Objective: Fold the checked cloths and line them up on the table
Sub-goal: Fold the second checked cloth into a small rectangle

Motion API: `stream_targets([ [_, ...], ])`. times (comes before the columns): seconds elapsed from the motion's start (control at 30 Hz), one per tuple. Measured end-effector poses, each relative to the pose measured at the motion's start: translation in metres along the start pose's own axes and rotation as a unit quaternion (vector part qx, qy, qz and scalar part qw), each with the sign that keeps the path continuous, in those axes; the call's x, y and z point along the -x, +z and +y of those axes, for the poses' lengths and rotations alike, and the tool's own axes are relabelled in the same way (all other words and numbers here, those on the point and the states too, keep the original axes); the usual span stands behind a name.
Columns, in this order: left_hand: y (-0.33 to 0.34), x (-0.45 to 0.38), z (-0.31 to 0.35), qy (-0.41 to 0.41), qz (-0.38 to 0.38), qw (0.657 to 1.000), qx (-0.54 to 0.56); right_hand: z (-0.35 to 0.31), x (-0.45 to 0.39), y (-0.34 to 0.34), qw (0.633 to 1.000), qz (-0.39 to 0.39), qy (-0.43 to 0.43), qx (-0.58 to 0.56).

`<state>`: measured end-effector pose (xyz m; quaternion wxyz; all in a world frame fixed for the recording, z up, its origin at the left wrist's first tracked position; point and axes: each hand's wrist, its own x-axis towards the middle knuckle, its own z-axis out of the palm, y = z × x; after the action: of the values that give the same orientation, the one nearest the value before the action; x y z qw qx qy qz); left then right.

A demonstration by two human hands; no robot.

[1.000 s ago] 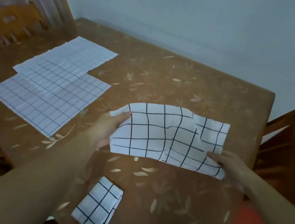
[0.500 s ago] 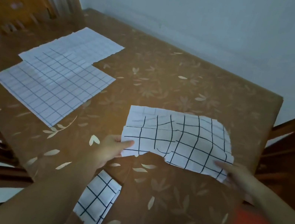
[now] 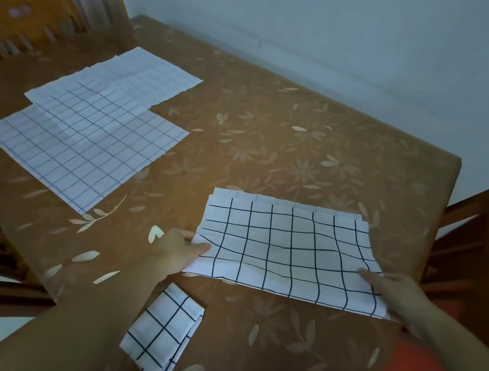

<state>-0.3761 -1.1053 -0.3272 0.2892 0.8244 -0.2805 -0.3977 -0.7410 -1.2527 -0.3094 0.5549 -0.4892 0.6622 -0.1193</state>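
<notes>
The left hand [image 3: 175, 253] pinches the near-left corner of the white cloth with a bold black grid [image 3: 288, 251], thumb on top; the right hand [image 3: 393, 296] pinches its near-right corner the same way. This cloth lies doubled over on the brown leaf-patterned table [image 3: 275, 145], its far edges nearly matched, the near edge lifted slightly. It looks thin, light and limp, so it would likely sag anywhere unsupported; corners seem the best grip, both taken together. Far to its left lie two larger white cloths with a fine blue check [image 3: 90, 130], flat and overlapping. Just nearer than it, at the table's front edge, sits a small folded black-checked cloth [image 3: 161, 336].
</notes>
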Motion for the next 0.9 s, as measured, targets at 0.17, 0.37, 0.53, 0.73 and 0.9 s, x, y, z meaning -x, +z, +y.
stream_targets([
  [0.17,0.007,-0.003,0.000,0.015,0.043,0.999,-0.020,0.004,-0.007,0.013,0.995,0.075,-0.024,0.059],
  [0.37,0.013,-0.010,-0.003,0.027,0.068,0.995,-0.063,0.012,-0.014,0.024,0.990,0.103,-0.001,0.100],
  [0.53,0.013,-0.010,-0.003,0.049,0.123,0.984,-0.121,0.011,-0.017,0.025,0.987,0.106,-0.002,0.117],
  [0.73,0.067,0.015,0.021,0.322,0.104,0.893,-0.296,0.010,-0.013,0.028,0.985,0.117,-0.010,0.128],
  [0.9,0.116,0.016,0.019,0.283,-0.051,0.845,-0.451,0.011,0.005,0.040,0.922,0.259,-0.123,0.259],
])
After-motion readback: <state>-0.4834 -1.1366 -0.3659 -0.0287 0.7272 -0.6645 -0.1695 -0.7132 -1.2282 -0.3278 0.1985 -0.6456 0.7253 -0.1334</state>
